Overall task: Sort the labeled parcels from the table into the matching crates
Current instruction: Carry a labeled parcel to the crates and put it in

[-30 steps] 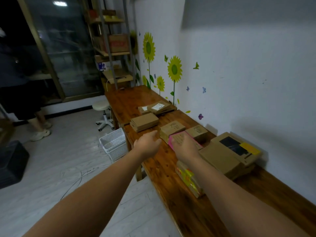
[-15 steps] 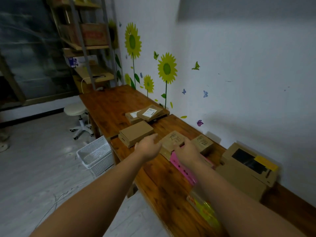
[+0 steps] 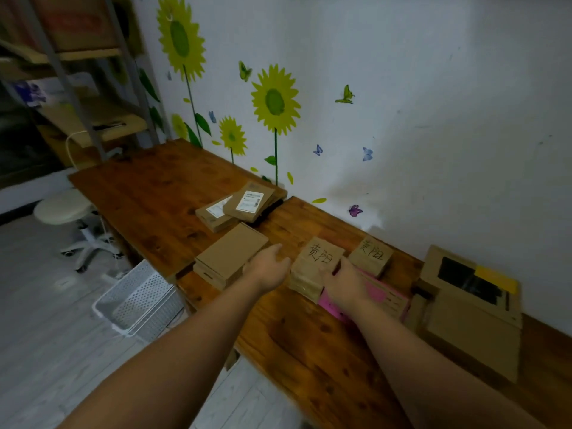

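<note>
On the wooden table [image 3: 148, 193] along the wall, both hands have gone further forward than half a second ago, and the parcels now show larger in the view. The left hand [image 3: 268, 268] has moved into the gap between the plain parcel [image 3: 230, 257] and the handwritten parcel [image 3: 318, 260]. Its fingers are loosely bent and hold nothing, with the tips just beside the handwritten parcel's left side. The right hand [image 3: 343, 283] stays at this parcel's near right corner and lies over the pink parcel [image 3: 385, 300]. Its fingers are bent against the parcel's side, but it cannot be told whether they really grip it.

A second handwritten parcel [image 3: 371, 253] lies just beside the first one, near the wall. Two labelled parcels [image 3: 244, 202] overlap further back. The plain parcel sits at the front edge of the table, and the white basket [image 3: 139, 300] stands on the floor just beside that edge. A big cardboard box [image 3: 458, 323] closes the right side. Bare wood is free between the two forearms and on the far left part of the table.
</note>
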A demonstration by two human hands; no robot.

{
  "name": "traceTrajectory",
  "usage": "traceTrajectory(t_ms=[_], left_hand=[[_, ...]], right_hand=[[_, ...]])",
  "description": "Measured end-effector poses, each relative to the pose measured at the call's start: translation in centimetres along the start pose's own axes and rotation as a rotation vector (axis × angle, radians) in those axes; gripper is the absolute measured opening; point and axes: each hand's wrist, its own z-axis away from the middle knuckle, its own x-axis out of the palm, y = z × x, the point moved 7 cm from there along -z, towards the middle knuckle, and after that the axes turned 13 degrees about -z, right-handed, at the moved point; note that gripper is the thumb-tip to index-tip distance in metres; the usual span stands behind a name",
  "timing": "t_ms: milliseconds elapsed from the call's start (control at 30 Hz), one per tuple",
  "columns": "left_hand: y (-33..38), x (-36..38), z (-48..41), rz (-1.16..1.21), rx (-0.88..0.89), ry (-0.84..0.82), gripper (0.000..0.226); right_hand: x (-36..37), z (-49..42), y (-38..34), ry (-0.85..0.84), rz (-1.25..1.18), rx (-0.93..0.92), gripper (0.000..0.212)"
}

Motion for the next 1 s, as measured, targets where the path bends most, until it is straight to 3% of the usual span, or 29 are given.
traceTrajectory(t_ms=[400,533,733,1000], left_hand=[[0.3,5.5,-13.1,0.002,-0.068,-0.270,0.061],[-0.2,7.7,-15.8,-0.002,-0.103,-0.344,0.066],[0.1,10.6,-17.8,0.065,-0.132,-0.485,0.047],[-1.7,12.2,-19.8,0.172,-0.178,-0.598,0.052]], right_hand=[[2.5,-9.6,4.4,0.092,-0.153,0.215,0.034],[3.0,-11.8,5.3,0.127,-0.121,0.273,0.032],[3.8,-13.0,6.1,0.165,-0.063,0.290,0.033],[4.6,-14.4,6.0,0.132,0.041,0.400,0.028]])
